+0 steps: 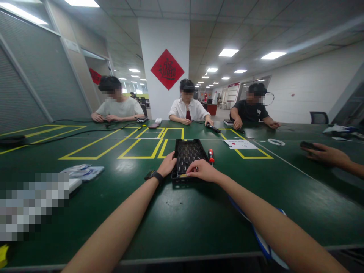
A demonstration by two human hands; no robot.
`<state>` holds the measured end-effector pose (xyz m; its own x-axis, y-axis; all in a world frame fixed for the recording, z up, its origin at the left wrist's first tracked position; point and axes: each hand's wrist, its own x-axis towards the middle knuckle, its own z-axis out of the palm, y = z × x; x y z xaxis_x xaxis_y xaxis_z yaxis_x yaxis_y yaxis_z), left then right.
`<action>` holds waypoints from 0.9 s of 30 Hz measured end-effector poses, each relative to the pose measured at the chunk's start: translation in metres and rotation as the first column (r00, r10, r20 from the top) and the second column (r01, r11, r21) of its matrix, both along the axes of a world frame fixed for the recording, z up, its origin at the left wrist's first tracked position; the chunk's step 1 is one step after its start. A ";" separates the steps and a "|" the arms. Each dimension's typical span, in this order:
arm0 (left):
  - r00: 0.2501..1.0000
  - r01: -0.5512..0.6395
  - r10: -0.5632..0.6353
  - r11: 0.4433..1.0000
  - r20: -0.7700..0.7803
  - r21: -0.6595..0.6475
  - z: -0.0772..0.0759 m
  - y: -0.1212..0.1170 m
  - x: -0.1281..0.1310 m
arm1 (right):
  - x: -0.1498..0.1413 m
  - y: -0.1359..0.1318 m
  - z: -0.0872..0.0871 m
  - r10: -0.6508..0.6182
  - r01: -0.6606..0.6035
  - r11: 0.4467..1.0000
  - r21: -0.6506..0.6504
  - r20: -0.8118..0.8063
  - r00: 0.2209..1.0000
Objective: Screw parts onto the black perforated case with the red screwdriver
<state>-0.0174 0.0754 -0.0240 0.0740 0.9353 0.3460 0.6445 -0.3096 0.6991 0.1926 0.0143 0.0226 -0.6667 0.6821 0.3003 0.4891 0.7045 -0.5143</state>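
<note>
A shallow black tray [191, 153] lies on the green table in front of me, with rows of small dark and shiny parts inside. At its left wall, my left hand [167, 164] has its fingers wrapped against the edge, and a dark band circles that wrist. My right hand [202, 170] reaches over the near right corner, thumb and finger pinched close to a yellowish patch on the tray's near end. Whatever sits in that pinch is too small to make out. Just right of the tray rests a red and black screwdriver [211, 156].
Yellow tape [138, 156] marks rectangles on the table. A white paper sheet [239, 144] and a white ring [276, 142] lie to the right, near another person's hand [327, 153] holding a dark object. Plastic packets [85, 171] are at left. Three people sit opposite.
</note>
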 end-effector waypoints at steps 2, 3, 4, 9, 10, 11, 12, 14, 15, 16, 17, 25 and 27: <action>1.000 -0.002 0.002 1.000 -0.002 0.000 0.000 0.000 0.000 | 0.000 0.000 0.000 0.001 -0.001 1.000 -0.007 -0.003 1.000; 1.000 -0.004 0.004 1.000 -0.002 -0.001 0.001 -0.001 0.000 | 0.000 0.000 0.000 0.004 -0.004 1.000 -0.013 -0.003 1.000; 1.000 -0.006 0.006 1.000 -0.001 -0.002 0.001 -0.001 0.000 | 0.000 0.000 0.000 0.007 -0.007 1.000 -0.019 -0.003 1.000; 1.000 -0.011 0.011 1.000 0.005 -0.007 0.000 -0.001 0.000 | 0.000 0.000 0.000 0.010 -0.010 0.999 -0.036 -0.001 1.000; 1.000 -0.012 0.012 1.000 0.008 -0.008 0.000 -0.001 0.000 | 0.000 0.000 0.000 0.010 -0.010 0.999 -0.034 0.001 1.000; 1.000 -0.012 0.012 1.000 0.010 -0.007 0.000 -0.001 0.000 | 0.000 0.000 0.000 0.011 -0.011 1.000 -0.029 0.002 1.000; 1.000 -0.011 0.011 1.000 0.012 -0.007 0.000 -0.001 0.000 | 0.000 0.000 0.000 0.012 -0.012 1.000 -0.022 0.000 1.000; 1.000 -0.008 0.008 1.000 0.013 -0.003 0.000 -0.001 0.000 | 0.000 0.000 0.000 0.014 -0.014 1.000 -0.006 -0.006 1.000; 1.000 -0.007 0.007 1.000 0.013 -0.001 0.000 -0.001 0.000 | 0.000 0.000 0.000 0.013 -0.013 1.000 0.001 -0.008 1.000; 1.000 -0.004 0.004 1.000 0.011 0.002 0.000 0.000 0.000 | 0.000 0.001 0.000 0.011 -0.011 1.000 0.005 -0.008 1.000; 1.000 -0.002 0.002 1.000 0.009 0.003 0.000 0.000 0.000 | 0.000 0.001 0.000 0.009 -0.009 1.000 0.007 -0.005 1.000; 1.000 -0.001 0.001 1.000 -0.005 -0.001 -0.001 0.001 -0.001 | 0.000 0.000 0.000 0.012 -0.012 1.000 -0.003 0.002 1.000; 1.000 -0.002 0.002 1.000 -0.009 0.005 -0.001 0.000 -0.001 | 0.000 0.000 0.000 0.019 -0.019 1.000 -0.006 0.003 1.000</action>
<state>-0.0184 0.0752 -0.0246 0.0756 0.9336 0.3503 0.6511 -0.3123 0.6918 0.1930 0.0144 0.0228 -0.6808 0.6707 0.2943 0.4770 0.7109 -0.5167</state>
